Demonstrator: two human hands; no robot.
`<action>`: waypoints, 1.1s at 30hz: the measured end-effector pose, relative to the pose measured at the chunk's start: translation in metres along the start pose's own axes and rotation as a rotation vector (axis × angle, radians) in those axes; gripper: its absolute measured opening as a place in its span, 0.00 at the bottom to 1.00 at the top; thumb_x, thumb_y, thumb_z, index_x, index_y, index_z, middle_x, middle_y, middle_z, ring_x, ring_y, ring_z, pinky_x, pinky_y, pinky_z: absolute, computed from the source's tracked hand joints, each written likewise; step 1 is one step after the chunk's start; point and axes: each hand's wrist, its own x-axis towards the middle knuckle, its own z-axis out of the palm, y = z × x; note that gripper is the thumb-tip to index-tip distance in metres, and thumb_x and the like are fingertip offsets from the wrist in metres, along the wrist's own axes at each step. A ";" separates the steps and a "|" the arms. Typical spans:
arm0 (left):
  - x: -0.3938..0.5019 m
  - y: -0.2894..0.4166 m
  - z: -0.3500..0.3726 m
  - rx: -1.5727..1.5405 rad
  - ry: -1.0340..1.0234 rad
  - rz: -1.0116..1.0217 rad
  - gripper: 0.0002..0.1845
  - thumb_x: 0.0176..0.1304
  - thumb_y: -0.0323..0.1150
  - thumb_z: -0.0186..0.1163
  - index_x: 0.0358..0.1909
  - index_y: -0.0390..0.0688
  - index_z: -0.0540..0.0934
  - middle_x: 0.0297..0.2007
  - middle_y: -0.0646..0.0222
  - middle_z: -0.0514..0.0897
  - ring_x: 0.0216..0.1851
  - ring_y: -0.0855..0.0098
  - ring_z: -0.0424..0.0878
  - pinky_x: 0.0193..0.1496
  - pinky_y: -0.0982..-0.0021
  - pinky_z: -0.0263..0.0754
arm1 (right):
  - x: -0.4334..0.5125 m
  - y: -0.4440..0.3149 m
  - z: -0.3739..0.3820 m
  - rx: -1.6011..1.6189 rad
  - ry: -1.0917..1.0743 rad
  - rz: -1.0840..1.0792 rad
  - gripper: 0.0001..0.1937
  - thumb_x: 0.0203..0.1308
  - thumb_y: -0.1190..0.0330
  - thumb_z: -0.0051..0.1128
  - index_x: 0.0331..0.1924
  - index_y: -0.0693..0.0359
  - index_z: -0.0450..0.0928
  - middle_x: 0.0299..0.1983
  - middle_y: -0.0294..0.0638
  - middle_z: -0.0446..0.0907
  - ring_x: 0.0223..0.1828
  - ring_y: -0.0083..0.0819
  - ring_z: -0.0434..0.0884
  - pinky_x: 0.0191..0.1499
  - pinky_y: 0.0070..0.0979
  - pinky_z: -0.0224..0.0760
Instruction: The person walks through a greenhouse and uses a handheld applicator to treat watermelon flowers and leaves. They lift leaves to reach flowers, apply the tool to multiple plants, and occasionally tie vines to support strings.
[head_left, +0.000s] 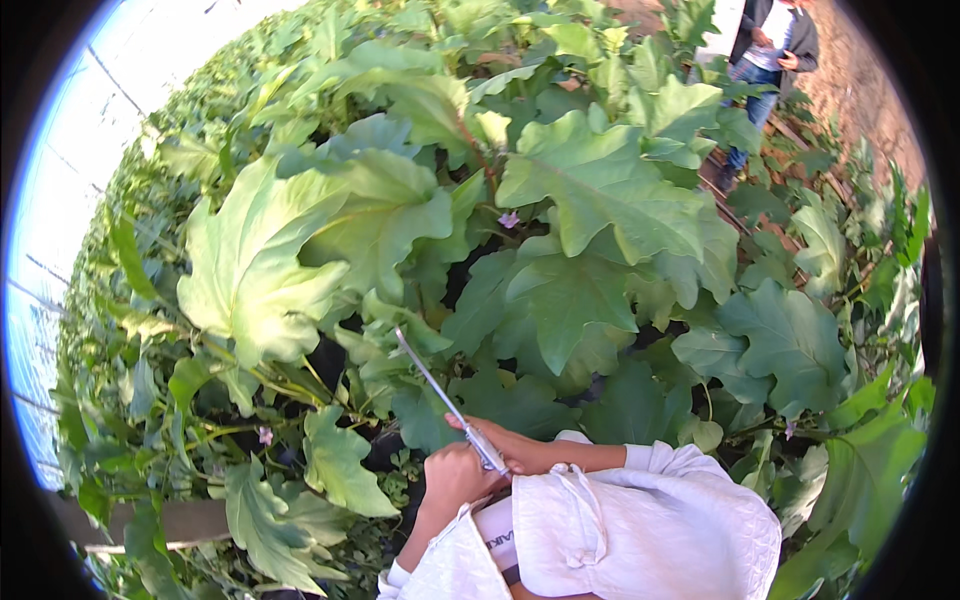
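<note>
A long, slim silvery tool (431, 381), like an open folding knife, points up and to the left over the leaves. Its thicker metallic handle (487, 450) lies between my two hands, close in front of my body. My left hand (453, 474) is curled against the handle from the left. From the right, my right hand (504, 442) closes round it, with fingertips showing past its far side. Part of the grip is hidden by the fingers. Broad lobed leaves of an eggplant plant (577, 285) spread just beyond the tip, with a small purple flower (509, 220) among them.
Dense eggplant foliage surrounds me. Another person (765, 60) stands at the upper right beside an earthen wall (862, 90). A bright greenhouse film (67, 165) with dark lines slopes along the left. Lower left, a brown beam (180, 519) runs behind leaves.
</note>
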 end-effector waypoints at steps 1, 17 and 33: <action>0.000 0.008 -0.003 0.017 -0.029 -0.001 0.27 0.52 0.58 0.64 0.18 0.41 0.78 0.16 0.62 0.79 0.19 0.59 0.81 0.23 0.60 0.75 | 0.004 -0.009 -0.001 0.089 0.046 -0.038 0.51 0.55 0.36 0.53 0.72 0.64 0.48 0.74 0.53 0.46 0.77 0.47 0.44 0.74 0.45 0.37; -0.105 -0.003 -0.023 -0.261 0.297 -0.331 0.22 0.59 0.34 0.63 0.57 0.47 0.77 0.23 0.68 0.84 0.25 0.63 0.84 0.27 0.66 0.77 | 0.002 -0.055 0.005 -0.511 0.339 -0.154 0.28 0.43 0.70 0.65 0.50 0.60 0.63 0.51 0.49 0.74 0.70 0.54 0.62 0.75 0.49 0.32; -0.399 -0.102 -0.075 -0.268 1.002 -1.080 0.33 0.61 0.24 0.59 0.69 0.50 0.66 0.35 0.64 0.87 0.29 0.71 0.86 0.36 0.71 0.81 | 0.094 -0.043 0.248 -0.048 -0.339 -0.066 0.21 0.42 0.79 0.53 0.47 0.67 0.72 0.37 0.46 0.78 0.48 0.43 0.80 0.69 0.44 0.56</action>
